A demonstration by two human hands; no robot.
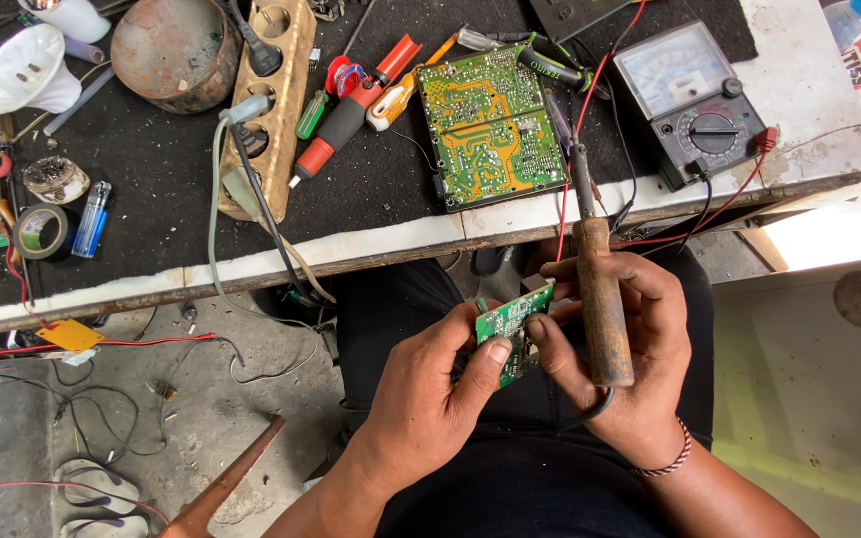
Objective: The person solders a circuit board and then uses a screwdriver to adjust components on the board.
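Over the person's lap, below the bench edge, the left hand [430, 384] curls around a small green circuit board [512, 331], thumb pressed on its face. The right hand [630, 349] pinches the board's other edge while clasping a wooden-handled soldering iron [600, 299], tip pointing toward the workbench [371, 244].

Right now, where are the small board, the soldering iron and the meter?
small green board [508, 321], head view, upper face
soldering iron [602, 299], head view, wooden handle
analog meter [692, 100], head view, middle of its body
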